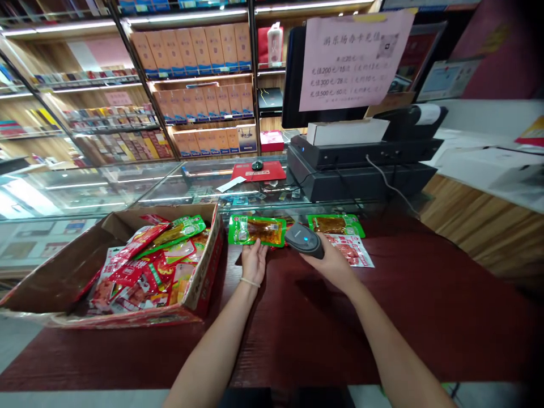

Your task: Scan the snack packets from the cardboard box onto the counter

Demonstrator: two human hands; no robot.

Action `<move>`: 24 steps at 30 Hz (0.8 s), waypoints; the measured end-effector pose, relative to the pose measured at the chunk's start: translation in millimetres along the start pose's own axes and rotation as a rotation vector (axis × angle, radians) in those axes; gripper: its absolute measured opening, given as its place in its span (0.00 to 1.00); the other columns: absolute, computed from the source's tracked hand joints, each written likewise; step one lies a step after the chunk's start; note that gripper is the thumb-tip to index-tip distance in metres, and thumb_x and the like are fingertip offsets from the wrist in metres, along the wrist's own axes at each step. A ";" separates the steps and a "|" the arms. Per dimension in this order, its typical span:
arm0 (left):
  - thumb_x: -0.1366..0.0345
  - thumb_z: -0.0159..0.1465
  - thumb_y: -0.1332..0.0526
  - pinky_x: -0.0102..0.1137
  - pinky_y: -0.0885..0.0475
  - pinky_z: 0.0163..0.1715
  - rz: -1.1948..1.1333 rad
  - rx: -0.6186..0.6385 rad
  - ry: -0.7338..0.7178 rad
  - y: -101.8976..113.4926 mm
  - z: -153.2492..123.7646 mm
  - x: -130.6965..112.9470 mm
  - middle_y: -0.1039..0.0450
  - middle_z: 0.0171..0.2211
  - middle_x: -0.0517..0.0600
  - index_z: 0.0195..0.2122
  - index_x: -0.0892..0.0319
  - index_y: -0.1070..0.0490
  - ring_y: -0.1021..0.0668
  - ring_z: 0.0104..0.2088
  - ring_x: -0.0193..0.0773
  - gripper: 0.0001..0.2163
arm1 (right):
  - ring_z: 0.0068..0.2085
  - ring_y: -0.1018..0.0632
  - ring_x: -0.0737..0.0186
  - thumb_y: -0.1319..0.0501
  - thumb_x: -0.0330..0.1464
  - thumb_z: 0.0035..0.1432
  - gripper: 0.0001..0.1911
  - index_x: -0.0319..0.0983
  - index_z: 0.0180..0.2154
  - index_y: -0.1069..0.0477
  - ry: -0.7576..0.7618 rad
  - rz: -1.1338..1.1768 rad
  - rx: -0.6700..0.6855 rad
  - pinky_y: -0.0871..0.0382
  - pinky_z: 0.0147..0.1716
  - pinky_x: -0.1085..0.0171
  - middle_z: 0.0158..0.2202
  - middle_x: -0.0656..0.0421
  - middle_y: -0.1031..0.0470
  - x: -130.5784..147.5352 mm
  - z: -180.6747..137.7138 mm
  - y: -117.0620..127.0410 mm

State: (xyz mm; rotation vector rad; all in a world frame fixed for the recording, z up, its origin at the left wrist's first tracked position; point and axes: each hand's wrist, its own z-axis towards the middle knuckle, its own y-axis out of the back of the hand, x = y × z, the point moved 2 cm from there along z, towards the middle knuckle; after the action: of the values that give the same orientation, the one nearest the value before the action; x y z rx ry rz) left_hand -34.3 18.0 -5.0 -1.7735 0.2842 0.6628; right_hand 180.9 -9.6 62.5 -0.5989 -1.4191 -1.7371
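My left hand (254,264) grips the lower edge of a green-edged snack packet (260,231) with brown contents, thumb on top. In my right hand (329,263) is a dark barcode scanner (304,240) with a small blue light; its head points left, close to the packet's right end. Just beyond the scanner lie another green-edged packet (335,225) and a red-and-white packet (352,250), both on the dark red counter. Part of the red-and-white packet is hidden by my right hand. Something reddish shows behind the scanner, too covered to make out.
An open cardboard box (208,266) full of snack packets stands on the left of the counter (323,340). Behind are a glass case, a mouse (257,165) on a red mat, and a cash register base (361,175) under a monitor (293,79) with a pink notice.
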 end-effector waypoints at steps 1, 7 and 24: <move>0.74 0.55 0.31 0.31 0.27 0.46 -0.008 0.001 0.003 -0.3 0.3 0.2 0.28 0.27 0.41 0.29 0.59 0.39 0.22 0.31 0.27 0.14 | 0.45 0.19 0.52 0.34 0.45 0.54 0.26 0.47 0.53 0.34 -0.005 0.020 0.009 0.28 0.43 0.57 0.46 0.57 0.20 -0.3 0.0 -0.5; 0.73 0.56 0.31 0.30 0.27 0.46 0.032 0.011 0.000 -0.2 3.2 0.7 0.26 0.30 0.43 0.33 0.58 0.36 0.21 0.33 0.29 0.13 | 0.46 0.20 0.51 0.34 0.43 0.54 0.27 0.45 0.54 0.30 -0.004 0.056 0.026 0.27 0.43 0.56 0.47 0.56 0.20 -2.5 0.1 -2.0; 0.65 0.64 0.41 0.36 0.30 0.52 0.999 0.237 -0.625 -25.6 -16.6 -24.5 0.22 0.45 0.51 0.43 0.55 0.28 0.22 0.49 0.40 0.07 | 0.17 0.30 0.61 0.34 0.47 0.49 0.17 0.41 0.35 0.27 -0.231 0.296 -0.416 0.36 0.18 0.62 0.20 0.61 0.26 -9.9 7.4 46.6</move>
State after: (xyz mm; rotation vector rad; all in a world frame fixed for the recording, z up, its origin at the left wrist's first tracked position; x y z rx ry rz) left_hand -36.3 6.8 32.4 -1.0334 0.7830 1.7539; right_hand 223.5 -2.2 83.9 -1.2038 -1.0481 -1.7683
